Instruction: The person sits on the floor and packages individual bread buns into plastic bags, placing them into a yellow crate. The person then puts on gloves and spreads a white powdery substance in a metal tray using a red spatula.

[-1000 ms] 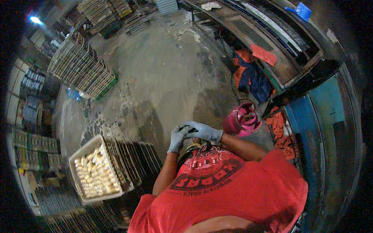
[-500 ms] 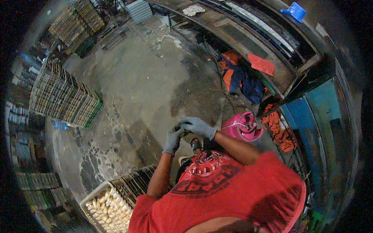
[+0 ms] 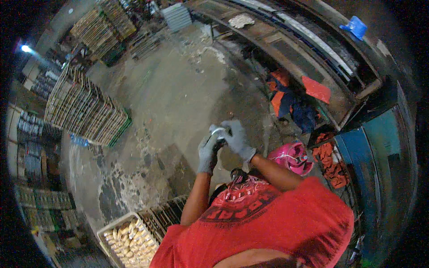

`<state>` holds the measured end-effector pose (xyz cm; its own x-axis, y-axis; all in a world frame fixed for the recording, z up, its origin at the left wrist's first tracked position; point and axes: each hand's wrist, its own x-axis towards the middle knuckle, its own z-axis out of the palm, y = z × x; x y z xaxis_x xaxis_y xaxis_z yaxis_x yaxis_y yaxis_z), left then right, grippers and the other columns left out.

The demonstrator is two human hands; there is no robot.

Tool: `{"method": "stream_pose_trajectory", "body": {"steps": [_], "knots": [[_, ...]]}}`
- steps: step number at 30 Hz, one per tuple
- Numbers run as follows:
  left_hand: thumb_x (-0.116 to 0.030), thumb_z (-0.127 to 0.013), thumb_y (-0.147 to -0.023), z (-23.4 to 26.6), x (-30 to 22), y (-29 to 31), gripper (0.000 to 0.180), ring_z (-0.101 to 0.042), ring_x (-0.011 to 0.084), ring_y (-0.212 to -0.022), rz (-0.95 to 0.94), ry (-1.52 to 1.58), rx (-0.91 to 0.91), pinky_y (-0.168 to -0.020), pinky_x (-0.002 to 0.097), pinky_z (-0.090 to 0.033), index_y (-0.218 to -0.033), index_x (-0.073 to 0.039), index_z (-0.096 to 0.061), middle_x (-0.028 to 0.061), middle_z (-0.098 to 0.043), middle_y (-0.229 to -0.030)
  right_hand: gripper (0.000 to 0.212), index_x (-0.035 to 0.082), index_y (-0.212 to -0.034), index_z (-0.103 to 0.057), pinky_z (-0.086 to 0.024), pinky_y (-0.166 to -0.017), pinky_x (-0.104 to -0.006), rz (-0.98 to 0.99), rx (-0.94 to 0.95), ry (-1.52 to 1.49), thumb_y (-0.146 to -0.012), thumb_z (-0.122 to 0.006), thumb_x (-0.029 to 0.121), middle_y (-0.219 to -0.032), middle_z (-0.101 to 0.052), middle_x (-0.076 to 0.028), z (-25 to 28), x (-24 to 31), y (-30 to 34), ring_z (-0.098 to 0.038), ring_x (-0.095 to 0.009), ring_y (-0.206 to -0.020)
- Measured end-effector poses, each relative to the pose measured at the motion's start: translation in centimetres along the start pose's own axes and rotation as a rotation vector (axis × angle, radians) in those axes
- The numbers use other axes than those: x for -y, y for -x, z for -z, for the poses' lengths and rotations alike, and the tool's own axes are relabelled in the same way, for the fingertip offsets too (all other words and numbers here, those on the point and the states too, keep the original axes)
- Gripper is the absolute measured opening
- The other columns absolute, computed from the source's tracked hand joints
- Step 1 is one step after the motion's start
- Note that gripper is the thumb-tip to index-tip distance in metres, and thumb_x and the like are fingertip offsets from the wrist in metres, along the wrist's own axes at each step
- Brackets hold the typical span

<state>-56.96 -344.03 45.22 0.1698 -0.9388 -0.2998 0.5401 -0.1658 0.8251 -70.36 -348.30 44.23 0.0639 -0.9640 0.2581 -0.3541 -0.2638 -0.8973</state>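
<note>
A person in a printed red T-shirt [image 3: 268,214] is standing over a concrete floor [image 3: 178,85], holding a small, pale, glinting object [image 3: 218,131] in front of the body. The gloved left hand [image 3: 208,151] appears to be grasping it, while the gloved right hand [image 3: 237,139] is meeting it from the other side; whether the right is gripping or only touching, one cannot tell. The handling looks to be under way, with the object sitting at the fingers and not on any surface; how much is remaining is not showing. At lower left, a cream crate [image 3: 117,222] is already holding many pale oblong pieces [image 3: 129,243]. The floor is showing dark, blotchy stains. A tall stack of crates [image 3: 87,109] is rising at left, and a lamp [image 3: 26,48] is glowing beyond. At right, a pink gas cylinder [image 3: 292,158] is standing near bunched orange cloth [image 3: 330,165], and a long workbench [image 3: 272,38] is bearing a red sheet [image 3: 316,89] and a crumpled white cloth [image 3: 241,21], with teal panels [image 3: 355,152] standing nearby.
</note>
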Motion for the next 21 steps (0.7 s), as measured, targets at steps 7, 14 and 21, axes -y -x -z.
{"method": "stream_pose_trajectory", "body": {"steps": [7,14,21], "knots": [[-0.011,-0.065,-0.096,0.9,0.8,-1.7,0.016,-0.067,0.0154,-0.084,0.061,-0.020,0.238,-0.076,0.0311,-0.057,-0.108,-0.001,-0.069,0.0080,-0.071,-0.096,0.026,-0.001,-0.104,-0.070,-0.054,-0.077,-0.0345,-0.157,0.211,-0.155,-0.091,-0.071,0.021,-0.092,-0.073,-0.011,2.6,0.0,-1.7,-0.068,-0.019,-0.084],[-0.014,-0.061,-0.094,-4.1,-2.5,-0.8,0.019,-0.071,0.0202,-0.080,-0.121,-0.950,0.268,-0.073,0.0323,-0.055,-0.107,-0.001,-0.068,0.0122,-0.071,-0.084,0.026,0.000,-0.099,-0.071,-0.053,-0.072,-0.0346,-0.212,0.376,-0.029,-0.095,-0.064,0.025,-0.087,-0.073,-0.008,6.0,1.2,-2.3,-0.068,-0.019,-0.082],[-0.018,-0.062,-0.094,-5.2,0.2,-1.3,0.015,-0.070,0.0350,-0.073,-0.411,-1.223,0.152,-0.066,0.0422,-0.053,-0.099,-0.006,-0.068,0.0175,-0.071,-0.082,0.054,0.003,-0.151,-0.038,-0.035,-0.115,-0.0344,-0.035,0.251,-0.441,-0.105,-0.052,0.026,-0.156,-0.040,-0.013,4.6,1.3,-3.3,-0.043,-0.022,-0.140]]}}
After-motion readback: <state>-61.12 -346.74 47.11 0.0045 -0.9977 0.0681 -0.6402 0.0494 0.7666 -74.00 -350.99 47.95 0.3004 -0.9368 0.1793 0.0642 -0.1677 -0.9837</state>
